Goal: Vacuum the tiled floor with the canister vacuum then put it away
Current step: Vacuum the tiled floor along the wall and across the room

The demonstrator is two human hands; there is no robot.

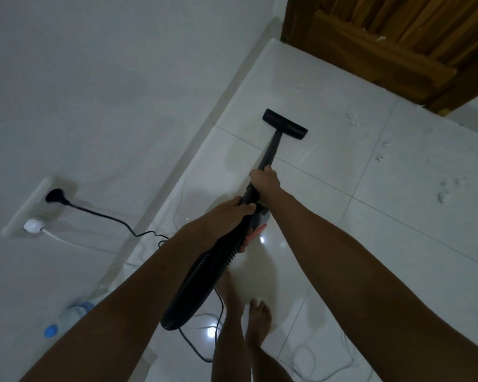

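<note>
The tiled floor [356,166] carries white crumbs near the wooden door [398,42], so the strokes should go right, slow and overlapping. The vacuum [204,277] hangs in both hands, its black cord [108,219] plugged in the wall; keep it behind the feet. The nozzle [285,124] lies flat on the tile. The right hand [265,180] grips the tube, the left hand [229,213] grips the handle, fingers curled round.

A room in a home: shiny white floor tiles [398,244], a wooden door [398,37], a wall socket [39,205], bare feet [257,318].
</note>
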